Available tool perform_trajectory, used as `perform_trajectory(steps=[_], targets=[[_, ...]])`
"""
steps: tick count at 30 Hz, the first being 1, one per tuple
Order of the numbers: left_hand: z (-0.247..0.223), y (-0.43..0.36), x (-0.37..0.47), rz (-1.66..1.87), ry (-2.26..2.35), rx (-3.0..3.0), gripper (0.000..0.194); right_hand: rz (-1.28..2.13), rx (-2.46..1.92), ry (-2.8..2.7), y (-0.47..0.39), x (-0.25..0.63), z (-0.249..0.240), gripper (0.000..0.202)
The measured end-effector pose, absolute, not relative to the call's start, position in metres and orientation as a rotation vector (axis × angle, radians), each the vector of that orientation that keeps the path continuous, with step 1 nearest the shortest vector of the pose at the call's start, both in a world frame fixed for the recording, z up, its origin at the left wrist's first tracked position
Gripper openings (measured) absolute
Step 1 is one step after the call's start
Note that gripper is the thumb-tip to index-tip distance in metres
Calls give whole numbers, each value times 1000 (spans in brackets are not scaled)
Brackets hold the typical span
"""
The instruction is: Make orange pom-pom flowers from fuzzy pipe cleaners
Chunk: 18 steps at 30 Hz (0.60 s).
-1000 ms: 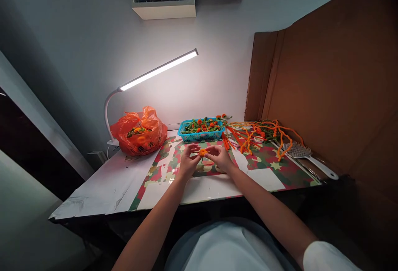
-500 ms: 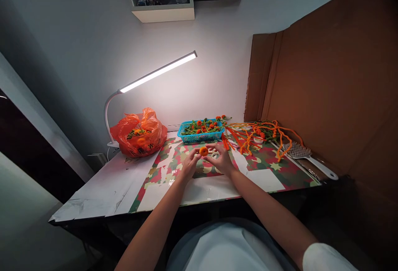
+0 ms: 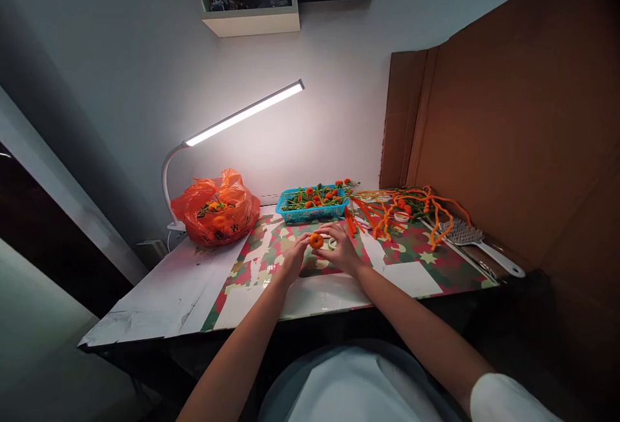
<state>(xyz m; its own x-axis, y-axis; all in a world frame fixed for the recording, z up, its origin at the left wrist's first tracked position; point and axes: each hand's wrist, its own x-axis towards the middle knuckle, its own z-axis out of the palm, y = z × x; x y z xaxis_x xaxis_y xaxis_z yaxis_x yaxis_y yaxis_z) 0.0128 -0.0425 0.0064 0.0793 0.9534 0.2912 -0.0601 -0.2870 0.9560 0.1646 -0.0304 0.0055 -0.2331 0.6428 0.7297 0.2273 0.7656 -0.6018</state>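
A small round orange flower-like piece [image 3: 316,241] is held up between both hands, above the middle of the patterned table cover [image 3: 271,255]. My left hand [image 3: 294,259] has its fingertips closed on the piece's left side. My right hand [image 3: 343,251] pinches it from the right, thumb below and fingers above. A pale ring, perhaps a tape roll [image 3: 332,243], shows beside the right fingers. Just behind the hands stands a blue basket [image 3: 312,215] full of orange flower heads on green stems.
An orange plastic bag [image 3: 217,215] with flowers sits at the back left, by the lit lamp [image 3: 247,112]. Orange fuzzy strands [image 3: 387,221] spread to the right, near a white brush [image 3: 498,259] and a cardboard panel [image 3: 504,118].
The orange piece has dropped slightly and tilted between the fingers. Both hands have shifted a little, and the whole view has moved slightly.
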Motion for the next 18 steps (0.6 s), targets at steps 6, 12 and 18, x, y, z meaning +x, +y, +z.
perform_trajectory(steps=[6, 12, 18], targets=[[3, -36, 11, 1464, 859, 1262, 28, 487, -743, -1818, -25, 167, 3, 69], [-8, -28, 8, 1495, 1010, 1149, 71, 491, -738, -1836, -24, 168, 1, 70], [-7, -34, 7, 1402, 995, 1134, 87, 483, -693, -1859, -29, 166, 3, 63]])
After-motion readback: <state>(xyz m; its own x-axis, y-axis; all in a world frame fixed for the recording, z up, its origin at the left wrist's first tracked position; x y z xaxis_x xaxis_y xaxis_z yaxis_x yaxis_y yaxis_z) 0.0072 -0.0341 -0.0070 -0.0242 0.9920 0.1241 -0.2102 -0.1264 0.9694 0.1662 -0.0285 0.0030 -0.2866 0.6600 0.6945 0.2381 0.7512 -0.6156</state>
